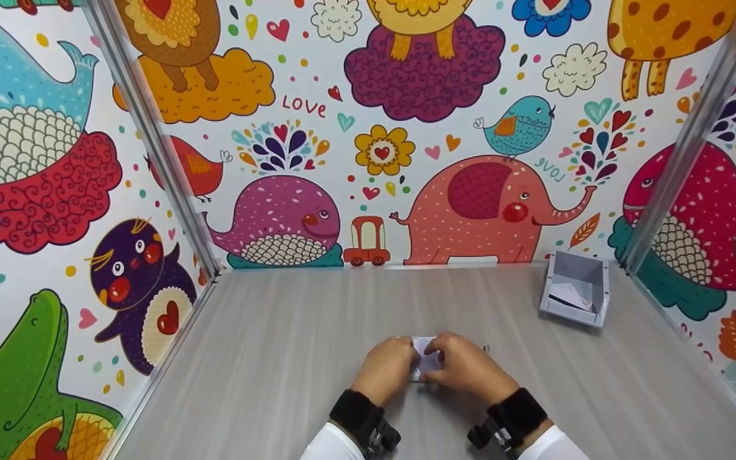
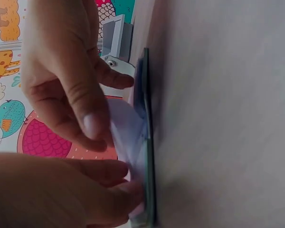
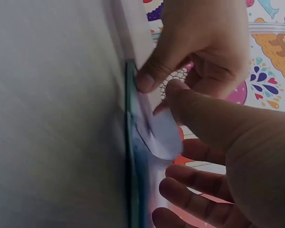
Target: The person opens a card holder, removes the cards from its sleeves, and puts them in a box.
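A thin, flat, dark-edged piece (image 2: 151, 190) with green and bluish parts lies on the table between the hands; its exact kind cannot be told. On it a pale, thin, translucent sheet (image 3: 164, 135) bends up into a curve. My left hand (image 1: 387, 365) pinches one end of the flat piece between thumb and fingers, the thumb (image 3: 147, 80) pressing near its edge. Beside the raised sheet, my right hand (image 1: 469, 365) has its fingers loosely bent and its thumb apart from them. The fingertips (image 3: 190, 147) touch or nearly touch the sheet.
A grey open-topped box (image 1: 550, 287) stands at the back right with a white paper-like piece (image 1: 572, 295) inside. Just beyond the right hand lies a small silvery object (image 1: 486, 349). Cartoon-printed walls (image 1: 381, 83) in metal frames enclose the grey wood-grain table (image 1: 291, 332).
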Demonstrator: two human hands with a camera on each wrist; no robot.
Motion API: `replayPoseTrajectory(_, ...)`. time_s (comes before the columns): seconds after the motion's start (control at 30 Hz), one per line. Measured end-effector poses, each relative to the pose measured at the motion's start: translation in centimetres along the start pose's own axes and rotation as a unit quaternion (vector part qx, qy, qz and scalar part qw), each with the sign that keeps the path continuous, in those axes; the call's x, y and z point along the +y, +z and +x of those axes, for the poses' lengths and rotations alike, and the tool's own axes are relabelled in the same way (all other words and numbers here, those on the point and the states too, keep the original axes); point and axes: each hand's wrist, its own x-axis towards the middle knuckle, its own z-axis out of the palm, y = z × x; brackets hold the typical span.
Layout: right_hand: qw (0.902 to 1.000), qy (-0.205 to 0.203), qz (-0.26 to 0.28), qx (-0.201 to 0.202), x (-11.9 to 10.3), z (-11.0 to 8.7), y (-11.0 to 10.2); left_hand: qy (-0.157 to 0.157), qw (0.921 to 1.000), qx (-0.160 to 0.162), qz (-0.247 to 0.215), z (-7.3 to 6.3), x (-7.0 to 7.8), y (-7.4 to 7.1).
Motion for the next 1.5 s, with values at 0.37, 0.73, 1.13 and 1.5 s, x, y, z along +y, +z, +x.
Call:
replayPoseTrajectory(0.37,0.9996,-0.005,-0.025,0.011,-0.2,0.0,0.1,-0.009,0.9997,0.011,-0.022,0.1,0.0,0.0)
replayPoseTrajectory(0.73,0.9908,0.090,-0.021,0.099,-0.8,0.2,0.3,-0.051,0.9967,-0.015,-0.061,0.3,-0.1,0.0)
replayPoseTrajectory(1.13,0.9778,0.175,-0.021,0.114,0.5,0.3,-0.3,-0.070,0.9942,-0.022,-0.078,0.3,0.0,0.0)
replayPoseTrajectory(1.5,0.9754,0.203,-0.024,0.083,1.3,0.0,-0.2,-0.080,0.9932,-0.024,-0.081,0.3,0.1,0.1)
